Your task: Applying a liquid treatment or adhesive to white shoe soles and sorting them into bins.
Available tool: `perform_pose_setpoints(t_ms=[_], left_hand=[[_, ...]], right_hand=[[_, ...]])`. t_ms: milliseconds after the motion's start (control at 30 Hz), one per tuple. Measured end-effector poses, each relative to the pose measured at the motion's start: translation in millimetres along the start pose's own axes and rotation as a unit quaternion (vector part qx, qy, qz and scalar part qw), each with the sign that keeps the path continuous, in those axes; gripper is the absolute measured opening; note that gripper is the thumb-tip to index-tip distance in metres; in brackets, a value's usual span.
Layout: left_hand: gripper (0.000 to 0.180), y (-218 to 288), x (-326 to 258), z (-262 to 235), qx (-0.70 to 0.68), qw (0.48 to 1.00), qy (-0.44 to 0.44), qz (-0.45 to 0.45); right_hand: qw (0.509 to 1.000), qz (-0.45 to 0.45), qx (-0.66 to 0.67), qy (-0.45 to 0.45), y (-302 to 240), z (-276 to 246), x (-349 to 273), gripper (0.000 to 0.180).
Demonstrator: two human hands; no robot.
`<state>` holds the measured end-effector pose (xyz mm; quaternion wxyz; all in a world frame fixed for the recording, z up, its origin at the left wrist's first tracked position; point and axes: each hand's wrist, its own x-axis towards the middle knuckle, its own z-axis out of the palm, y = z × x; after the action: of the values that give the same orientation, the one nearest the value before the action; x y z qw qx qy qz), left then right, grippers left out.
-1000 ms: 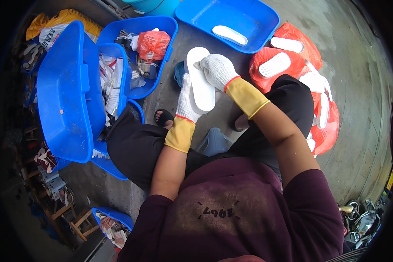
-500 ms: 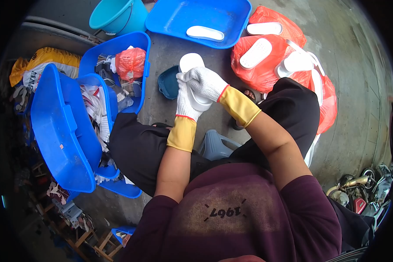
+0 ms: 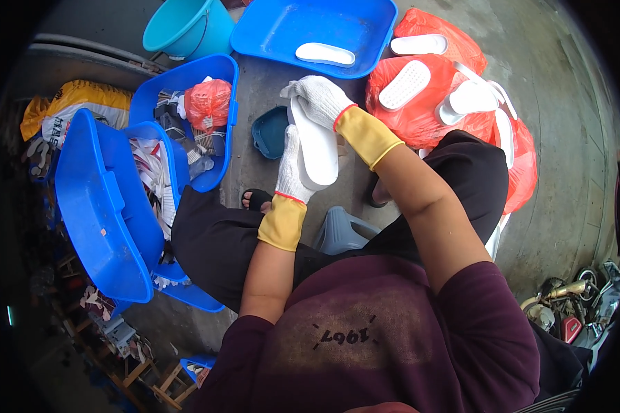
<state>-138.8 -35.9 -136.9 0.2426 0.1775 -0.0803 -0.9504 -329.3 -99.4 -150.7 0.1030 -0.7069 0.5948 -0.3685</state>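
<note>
In front of me is a white shoe sole (image 3: pixel 317 150), tilted with its smooth face up. My left hand (image 3: pixel 293 168), in a white knit glove with a yellow cuff, grips its near left edge. At the far end, my right hand (image 3: pixel 318 98), gloved the same way, is closed over the sole with its fingers bent round the tip. The right glove covers that end. Below the sole on the floor sits a small dark teal basin (image 3: pixel 269 132). Another white sole (image 3: pixel 325 54) lies in a blue tub (image 3: pixel 269 24) beyond my hands.
Red plastic bags (image 3: pixel 420 127) at the right carry several white soles. On the left stand blue bins (image 3: pixel 103 220) with scraps and parts, and a turquoise bucket (image 3: pixel 186 27) is behind them. A grey plastic stool (image 3: pixel 343 230) shows between my legs.
My right hand has moved from the middle of the sole to its far end. The sole has turned so that its long face shows. My left hand has shifted slightly lower.
</note>
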Motion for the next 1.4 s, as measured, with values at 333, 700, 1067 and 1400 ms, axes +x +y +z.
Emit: perform_pose_setpoints(t_ms=[333, 700, 1067, 1400], left_hand=[[0.073, 11.5, 5.0, -30.3, 0.021, 0.992, 0.082, 0.096], [0.069, 42.3, 8.3, -16.8, 0.109, 0.944, 0.216, 0.226], [0.067, 57.0, -82.1, 91.2, 0.416, 0.769, 0.364, 0.321], [0.056, 78.8, -168.2, 107.2, 0.057, 0.810, 0.138, 0.567]], right_hand=[[0.974, 0.198, 0.041, -0.104, -75.7, 3.9, -75.5, 0.037], [0.937, 0.264, 0.225, 0.025, -149.5, 5.6, -82.4, 0.023], [0.846, 0.174, 0.503, 0.041, -175.5, 15.2, 47.6, 0.009], [0.903, -0.048, 0.421, -0.077, -313.1, 30.7, 92.7, 0.011]])
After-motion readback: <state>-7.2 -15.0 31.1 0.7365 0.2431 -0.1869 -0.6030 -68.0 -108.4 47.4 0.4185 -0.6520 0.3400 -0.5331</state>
